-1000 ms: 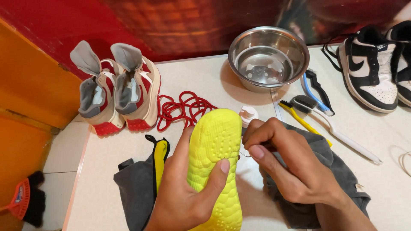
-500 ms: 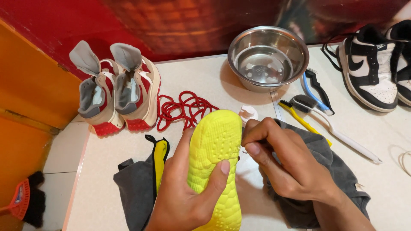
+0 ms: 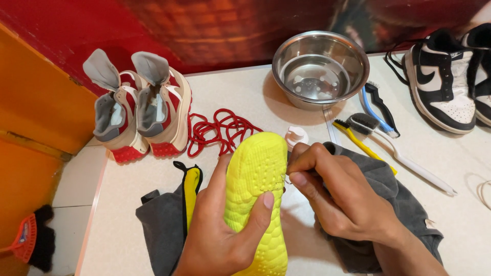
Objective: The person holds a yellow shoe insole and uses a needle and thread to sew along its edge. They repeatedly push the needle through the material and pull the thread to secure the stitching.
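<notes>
Nearest me, the left hand (image 3: 225, 230) wrapped the yellow shoe (image 3: 258, 194) sole-up over the grey cloth (image 3: 163, 230), thumb pressed across the tread. I judged it light and springy (foam sole, easy to squeeze), best gripped around the midsection. The right hand (image 3: 342, 204) was curled tight, fingertips pinching something small against the sole's edge; I couldn't tell what. Beyond lay red laces (image 3: 220, 130), brushes (image 3: 376, 125) and a steel bowl (image 3: 319, 69).

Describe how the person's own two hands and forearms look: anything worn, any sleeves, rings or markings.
Both hands are bare: the left hand and the right hand wear no gloves and show no rings, watch or markings. No sleeve shows on either forearm. The fingers have short, plain nails.
</notes>
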